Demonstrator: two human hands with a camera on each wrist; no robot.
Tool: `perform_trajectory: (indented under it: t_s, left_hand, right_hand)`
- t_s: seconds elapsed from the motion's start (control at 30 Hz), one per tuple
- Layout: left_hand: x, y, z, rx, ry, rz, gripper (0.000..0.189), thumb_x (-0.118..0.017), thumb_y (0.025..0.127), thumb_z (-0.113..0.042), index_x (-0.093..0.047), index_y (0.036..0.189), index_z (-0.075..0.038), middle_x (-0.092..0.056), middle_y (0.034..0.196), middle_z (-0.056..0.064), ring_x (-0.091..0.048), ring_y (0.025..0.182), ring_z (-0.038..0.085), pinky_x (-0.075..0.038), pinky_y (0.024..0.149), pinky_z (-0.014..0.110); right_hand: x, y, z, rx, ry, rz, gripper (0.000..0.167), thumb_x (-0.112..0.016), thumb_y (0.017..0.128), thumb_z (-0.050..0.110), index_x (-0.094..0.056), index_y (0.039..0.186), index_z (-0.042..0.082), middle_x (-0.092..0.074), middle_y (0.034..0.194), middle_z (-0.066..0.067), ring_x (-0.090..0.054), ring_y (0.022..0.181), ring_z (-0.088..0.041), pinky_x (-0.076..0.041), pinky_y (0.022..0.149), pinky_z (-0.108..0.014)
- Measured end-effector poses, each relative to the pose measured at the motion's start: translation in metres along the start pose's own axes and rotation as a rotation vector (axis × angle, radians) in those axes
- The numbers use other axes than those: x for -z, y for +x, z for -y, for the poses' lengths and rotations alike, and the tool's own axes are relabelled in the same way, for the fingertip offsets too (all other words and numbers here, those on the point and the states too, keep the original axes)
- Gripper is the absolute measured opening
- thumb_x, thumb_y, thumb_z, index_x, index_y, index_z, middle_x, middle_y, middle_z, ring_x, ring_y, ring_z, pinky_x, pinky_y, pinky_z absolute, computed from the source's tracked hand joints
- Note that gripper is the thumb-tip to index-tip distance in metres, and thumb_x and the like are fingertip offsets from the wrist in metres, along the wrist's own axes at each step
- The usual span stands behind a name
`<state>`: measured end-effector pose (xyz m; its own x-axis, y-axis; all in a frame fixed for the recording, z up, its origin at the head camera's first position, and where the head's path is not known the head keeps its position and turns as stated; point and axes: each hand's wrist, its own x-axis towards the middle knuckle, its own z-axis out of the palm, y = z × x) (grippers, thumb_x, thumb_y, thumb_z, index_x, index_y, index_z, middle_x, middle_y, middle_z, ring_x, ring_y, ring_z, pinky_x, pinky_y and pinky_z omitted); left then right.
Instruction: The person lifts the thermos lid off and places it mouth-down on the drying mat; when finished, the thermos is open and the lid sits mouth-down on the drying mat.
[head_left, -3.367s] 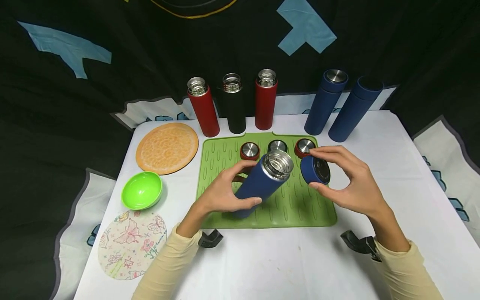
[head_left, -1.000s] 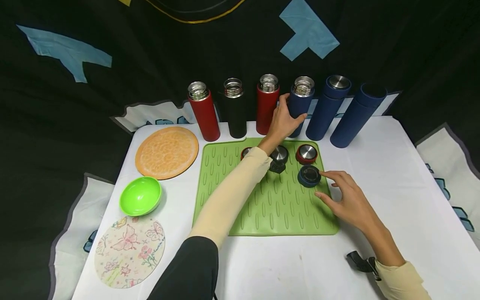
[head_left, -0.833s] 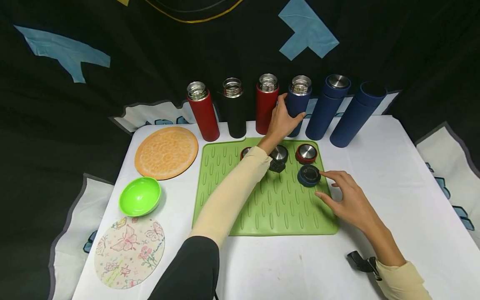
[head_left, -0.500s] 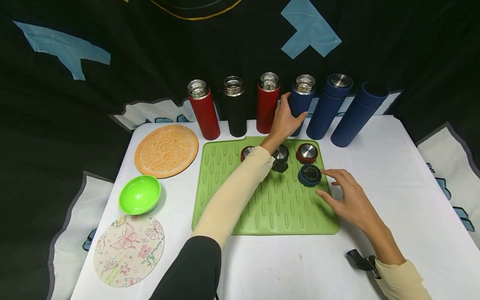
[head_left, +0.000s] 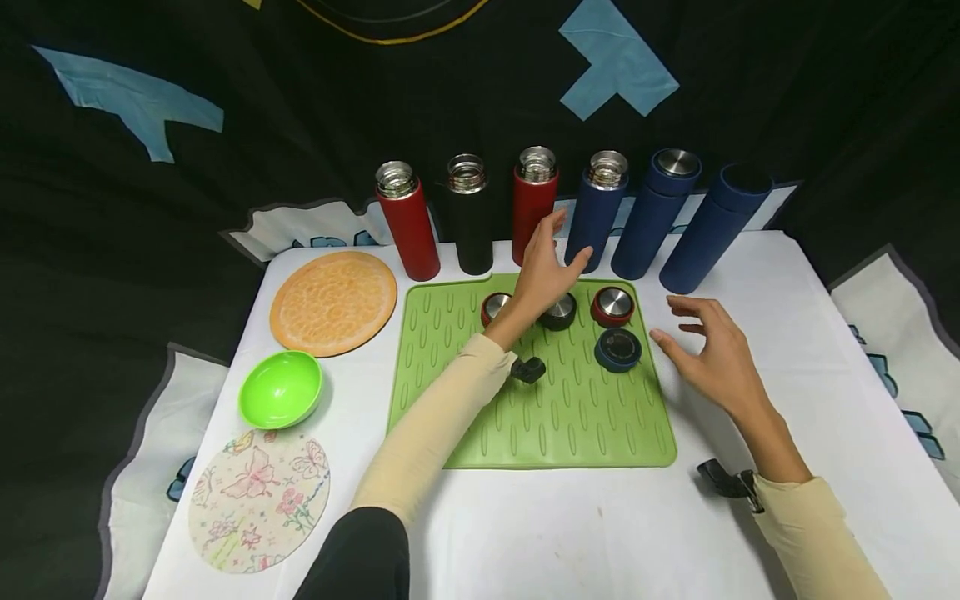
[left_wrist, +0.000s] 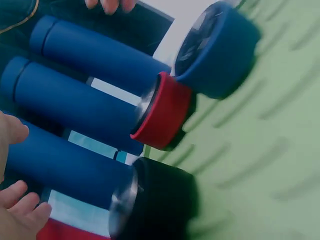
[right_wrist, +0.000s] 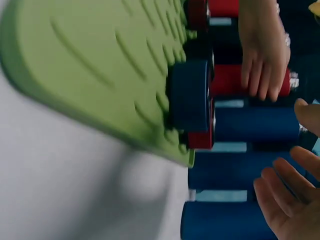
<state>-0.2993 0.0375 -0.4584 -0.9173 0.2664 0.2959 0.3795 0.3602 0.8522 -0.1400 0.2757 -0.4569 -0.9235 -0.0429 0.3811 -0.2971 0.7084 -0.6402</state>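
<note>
My left hand (head_left: 546, 271) is in front of the back row, fingers spread and holding nothing. Just to its right stands an uncapped blue thermos flask (head_left: 591, 218), steel mouth showing. The blue lid (head_left: 618, 350) lies on the green ridged mat (head_left: 555, 425), dark face up. My right hand (head_left: 716, 358) hovers right of that lid, thumb and fingers apart. Behind the blue lid sit a red lid (head_left: 613, 307), a black lid (head_left: 559, 313) and another red lid (head_left: 492, 308), partly covered by my left wrist. In the left wrist view the blue lid (left_wrist: 220, 52) is close by.
Also uncapped in the back row are a red flask (head_left: 411, 233), a black flask (head_left: 471, 229) and a second red flask (head_left: 531, 208). Two capped blue flasks (head_left: 655, 221) stand at right. An orange round mat (head_left: 333, 304), green bowl (head_left: 281, 390) and patterned round mat (head_left: 258, 500) lie left.
The blue flask went from over the mat to the back row, and its lid onto the mat. Since then my left hand has let go and drawn back; my right has moved off the lid.
</note>
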Motion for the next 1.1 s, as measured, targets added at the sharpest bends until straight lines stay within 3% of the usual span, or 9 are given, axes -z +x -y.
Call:
perform_trajectory:
  t_s: [0.07,0.3,0.47,0.67,0.83,0.93,1.1]
  left_hand:
    - [0.008,-0.016,0.002,-0.023,-0.031,0.001,0.065,-0.073,0.103,-0.019,-0.041,0.158,-0.004,-0.052,0.156,0.015,-0.052,0.145,0.026,-0.047,0.118,0.037]
    - [0.033,-0.067,0.001,-0.086,-0.165,-0.009,0.056,-0.072,0.102,-0.012,-0.050,0.152,0.000,-0.061,0.145,0.020,-0.062,0.132,0.039,-0.056,0.107,0.048]
    - [0.051,-0.092,-0.004,-0.091,-0.206,-0.048,0.055,-0.074,0.101,-0.014,-0.054,0.152,-0.009,-0.064,0.143,0.013,-0.066,0.124,0.031,-0.058,0.102,0.053]
    - [0.068,-0.115,-0.010,-0.102,-0.242,-0.099,0.051,-0.075,0.100,-0.014,-0.059,0.149,-0.014,-0.067,0.140,0.012,-0.071,0.115,0.025,-0.063,0.092,0.050]
    - [0.080,-0.127,-0.015,-0.131,-0.256,-0.109,0.052,-0.075,0.100,-0.012,-0.058,0.149,-0.008,-0.068,0.138,0.015,-0.072,0.113,0.032,-0.064,0.086,0.041]
    - [0.084,-0.133,-0.015,-0.157,-0.255,-0.113,0.051,-0.075,0.100,-0.008,-0.058,0.147,-0.003,-0.068,0.136,0.017,-0.070,0.114,0.037,-0.063,0.090,0.038]
    - [0.089,-0.142,-0.016,-0.161,-0.261,-0.116,0.050,-0.074,0.100,-0.005,-0.059,0.147,-0.004,-0.068,0.136,0.019,-0.070,0.116,0.041,-0.063,0.092,0.038]
  right_hand:
    - [0.001,0.009,-0.005,-0.033,0.008,-0.046,0.053,-0.081,0.095,0.007,-0.059,0.142,-0.005,-0.063,0.137,-0.022,-0.065,0.122,-0.041,-0.042,0.095,-0.003]
    - [0.007,0.030,-0.027,-0.146,0.012,-0.192,0.056,-0.078,0.098,0.011,-0.053,0.145,-0.007,-0.060,0.139,-0.025,-0.063,0.122,-0.041,-0.043,0.091,-0.003]
    - [0.008,0.043,-0.039,-0.191,0.001,-0.254,0.063,-0.077,0.098,0.015,-0.047,0.150,-0.005,-0.054,0.144,-0.025,-0.061,0.125,-0.039,-0.042,0.091,-0.007]
    - [0.005,0.059,-0.049,-0.216,-0.007,-0.317,0.073,-0.077,0.098,0.020,-0.040,0.158,0.001,-0.048,0.150,-0.023,-0.057,0.129,-0.033,-0.042,0.092,-0.011]
    - [0.005,0.068,-0.056,-0.237,-0.008,-0.361,0.079,-0.078,0.097,0.024,-0.037,0.161,0.003,-0.044,0.153,-0.023,-0.053,0.134,-0.031,-0.043,0.096,-0.013]
    - [0.004,0.072,-0.061,-0.263,-0.007,-0.349,0.084,-0.078,0.097,0.027,-0.033,0.164,0.006,-0.043,0.155,-0.022,-0.051,0.139,-0.030,-0.043,0.100,-0.016]
    - [0.003,0.081,-0.070,-0.305,0.002,-0.300,0.089,-0.077,0.097,0.030,-0.027,0.168,0.010,-0.041,0.159,-0.018,-0.049,0.143,-0.031,-0.044,0.106,-0.022]
